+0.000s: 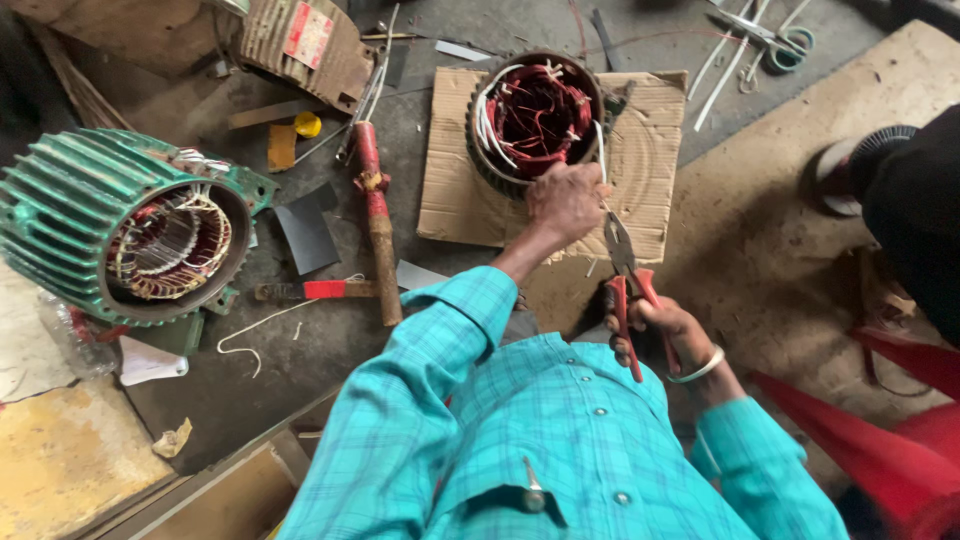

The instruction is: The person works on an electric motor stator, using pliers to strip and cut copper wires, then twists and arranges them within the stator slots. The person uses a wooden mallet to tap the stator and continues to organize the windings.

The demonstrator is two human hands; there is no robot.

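Closest to me is the teal plaid shirt [520, 440], sleeves running out to both hands. My right hand [665, 335] has its grip wrapped tight round the red handles of the pliers [625, 275], whose nose points up toward the other hand. A bangle [700, 368] sits on that wrist. My left hand [565, 200] is a bit further out, fingers closed in a pinch on a white wire [600, 150] coming off the stator [535, 120], right at its near rim. The stator itself sits on a cardboard sheet [455, 190] on the floor, red-brown windings inside with white sleeved leads sticking out.

Off to the left there's a hammer [378, 215] with a red-taped handle, a dark grey sheet [307, 233] beside it, and a big green finned motor housing [110, 220] lying on its side with copper coils showing. Far back right, a pair of scissors [775, 40] and some white strips. Someone's sandalled foot [850, 170] is at the right edge.
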